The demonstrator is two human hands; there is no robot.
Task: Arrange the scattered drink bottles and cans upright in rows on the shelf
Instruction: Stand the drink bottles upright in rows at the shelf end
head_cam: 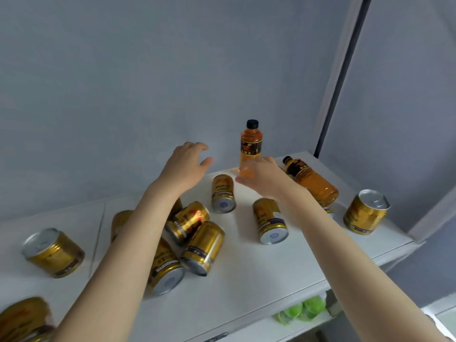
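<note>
An orange drink bottle (251, 144) with a black cap stands upright at the back of the white shelf (246, 275). A second orange bottle (312, 181) lies on its side to its right. Several gold cans lie tipped over: one (222, 193) behind, one (270, 220) in the middle, and a pile (195, 233) under my left arm. Upright gold cans stand at the right (366, 212) and left (53, 253). My left hand (185, 164) hovers open left of the standing bottle. My right hand (264, 175) is open, fingers spread, just in front of that bottle's base.
A grey back wall rises behind the shelf, and a dark vertical post (340, 77) marks its right end. Green-capped items (303, 309) sit on a lower shelf at the bottom right. More gold cans (24, 319) lie at the lower left corner.
</note>
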